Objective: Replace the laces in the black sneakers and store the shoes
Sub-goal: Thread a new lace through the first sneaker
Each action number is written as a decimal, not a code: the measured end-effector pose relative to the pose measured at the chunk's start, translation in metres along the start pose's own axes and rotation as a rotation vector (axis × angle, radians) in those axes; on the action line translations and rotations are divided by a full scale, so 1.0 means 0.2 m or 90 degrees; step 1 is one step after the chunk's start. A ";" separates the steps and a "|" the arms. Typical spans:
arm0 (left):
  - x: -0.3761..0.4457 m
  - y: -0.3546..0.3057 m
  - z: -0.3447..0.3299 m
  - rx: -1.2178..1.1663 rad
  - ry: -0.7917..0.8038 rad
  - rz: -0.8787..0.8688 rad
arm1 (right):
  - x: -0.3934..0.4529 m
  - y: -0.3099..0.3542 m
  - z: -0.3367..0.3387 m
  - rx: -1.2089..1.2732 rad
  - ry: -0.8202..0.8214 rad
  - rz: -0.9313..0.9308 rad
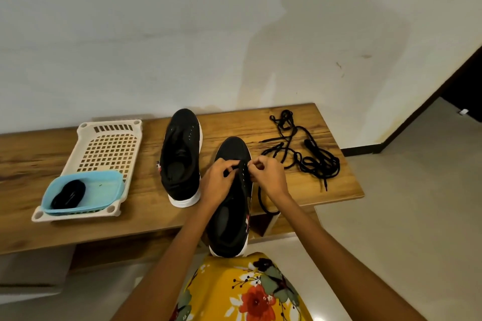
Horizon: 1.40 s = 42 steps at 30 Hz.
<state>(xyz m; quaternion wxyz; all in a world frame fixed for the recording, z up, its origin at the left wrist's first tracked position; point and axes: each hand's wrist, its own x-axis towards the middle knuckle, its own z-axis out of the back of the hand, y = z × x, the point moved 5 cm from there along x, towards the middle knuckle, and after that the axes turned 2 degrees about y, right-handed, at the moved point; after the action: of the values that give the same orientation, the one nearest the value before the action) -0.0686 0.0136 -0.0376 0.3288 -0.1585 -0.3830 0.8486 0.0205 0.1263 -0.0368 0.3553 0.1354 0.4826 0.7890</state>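
Observation:
Two black sneakers with white soles lie on a wooden bench (130, 219). The left sneaker (181, 156) has bare eyelets and stands untouched. The right sneaker (232, 216) points away from me, its heel over the bench's front edge against my lap. My left hand (219, 180) pinches a black lace at the eyelets near its toe. My right hand (268, 174) pinches the same lace (260, 203) on the other side, and the lace loops down past the shoe's right side. A tangled pile of black laces (305, 148) lies to the right.
A cream perforated plastic rack (109, 148) sits at the bench's left, holding a light blue tray (104, 190) with a black coiled lace bundle (69, 193). A white wall runs behind the bench. Tiled floor and a dark doorway lie to the right.

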 end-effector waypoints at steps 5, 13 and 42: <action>-0.01 0.00 -0.01 0.008 -0.025 -0.028 | 0.01 0.07 0.01 -0.177 0.041 0.061; 0.02 0.00 0.00 0.076 -0.046 -0.053 | 0.07 0.13 0.00 -0.336 0.123 0.194; 0.08 0.01 0.00 -0.036 0.007 0.042 | 0.34 1.36 0.47 0.512 0.068 0.290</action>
<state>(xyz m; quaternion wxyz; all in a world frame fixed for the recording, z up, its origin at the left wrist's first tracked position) -0.0806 0.0230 -0.0390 0.2980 -0.1852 -0.3996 0.8469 -0.0928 0.1582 0.2349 0.0670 0.3241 0.7256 0.6033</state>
